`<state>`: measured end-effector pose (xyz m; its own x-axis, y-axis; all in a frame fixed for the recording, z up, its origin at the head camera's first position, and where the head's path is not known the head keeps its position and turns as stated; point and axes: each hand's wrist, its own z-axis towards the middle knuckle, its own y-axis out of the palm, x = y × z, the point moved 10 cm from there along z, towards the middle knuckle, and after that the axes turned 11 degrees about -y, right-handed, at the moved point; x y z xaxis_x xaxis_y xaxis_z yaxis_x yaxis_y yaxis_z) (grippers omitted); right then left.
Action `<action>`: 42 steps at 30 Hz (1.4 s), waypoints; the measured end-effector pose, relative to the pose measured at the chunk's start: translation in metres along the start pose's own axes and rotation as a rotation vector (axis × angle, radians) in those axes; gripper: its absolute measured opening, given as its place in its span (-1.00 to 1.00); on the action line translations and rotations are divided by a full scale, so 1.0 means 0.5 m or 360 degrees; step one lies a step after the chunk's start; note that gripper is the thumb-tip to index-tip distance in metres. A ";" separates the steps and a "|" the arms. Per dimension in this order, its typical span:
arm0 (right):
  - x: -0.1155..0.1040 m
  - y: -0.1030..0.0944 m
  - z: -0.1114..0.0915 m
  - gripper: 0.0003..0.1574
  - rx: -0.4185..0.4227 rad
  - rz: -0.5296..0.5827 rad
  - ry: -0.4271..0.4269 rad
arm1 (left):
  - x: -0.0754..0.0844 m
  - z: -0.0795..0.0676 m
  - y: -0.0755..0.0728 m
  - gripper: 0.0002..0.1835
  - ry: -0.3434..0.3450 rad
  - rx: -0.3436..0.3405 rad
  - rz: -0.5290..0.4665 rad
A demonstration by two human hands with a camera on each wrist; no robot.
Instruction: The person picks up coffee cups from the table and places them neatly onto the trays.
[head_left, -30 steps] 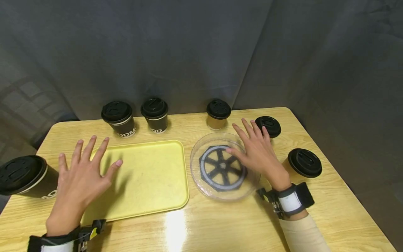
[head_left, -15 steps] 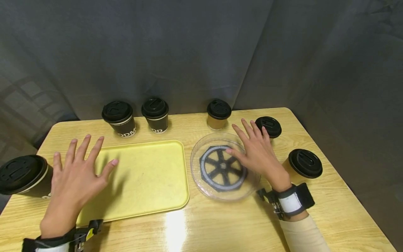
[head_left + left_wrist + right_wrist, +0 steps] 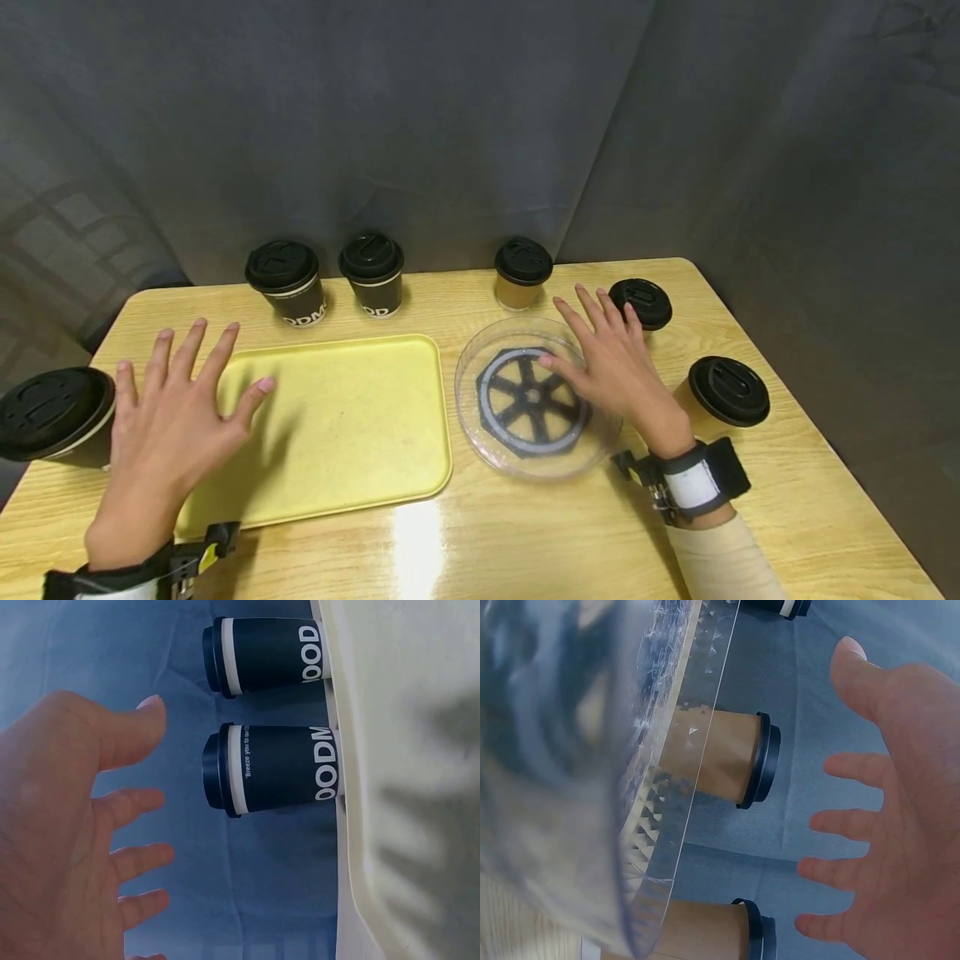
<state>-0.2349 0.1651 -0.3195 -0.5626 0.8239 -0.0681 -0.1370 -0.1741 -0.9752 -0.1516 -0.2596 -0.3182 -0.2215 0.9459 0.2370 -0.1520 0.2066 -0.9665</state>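
My left hand (image 3: 168,433), fingers spread, hovers over the left end of a yellow tray (image 3: 352,425), beside a large black paper coffee cup (image 3: 82,450) with a black lid. It holds nothing. My right hand (image 3: 615,367) is spread too, above the right side of a round clear plastic dish (image 3: 468,417) and holds nothing. Through the dish a black spoked wheel shape with a pale ring (image 3: 532,400) shows. In the right wrist view the dish wall (image 3: 682,787) stands left of the fingers, with a brown cup (image 3: 727,757) behind it.
Two black lidded cups, one at the left (image 3: 292,292) and one beside it (image 3: 375,283), stand along the back edge. A brown cup (image 3: 517,287) stands right of them. Two more lidded cups, one behind my right hand (image 3: 641,302) and one nearer (image 3: 723,396), stand at the right. Dark curtain (image 3: 450,125) hangs behind.
My left hand has drifted left, covering more of the large cup and less of the tray. The right hand stays nearly still, and the cups, tray and dish keep their places.
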 end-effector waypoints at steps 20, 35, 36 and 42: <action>-0.002 0.006 0.001 0.02 -0.0026 0.0014 -0.0008 | -0.023 -0.002 -0.026 -0.15 -0.0078 0.0060 0.0041; -0.017 0.005 0.001 0.02 -0.0005 -0.0006 -0.0066 | -0.055 -0.001 -0.038 -0.15 -0.0172 0.0097 0.0062; -0.019 0.006 0.002 0.02 -0.0006 0.0000 -0.0071 | -0.057 -0.001 -0.038 -0.15 -0.0179 0.0091 0.0065; -0.039 0.008 0.005 0.05 -0.0014 0.0013 -0.0122 | -0.075 0.001 -0.038 -0.13 -0.0231 0.0076 0.0086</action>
<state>-0.2264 0.1468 -0.3215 -0.6243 0.7789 -0.0599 -0.1251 -0.1753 -0.9765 -0.1409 -0.2991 -0.3085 -0.3667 0.9086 0.1998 -0.1811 0.1409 -0.9733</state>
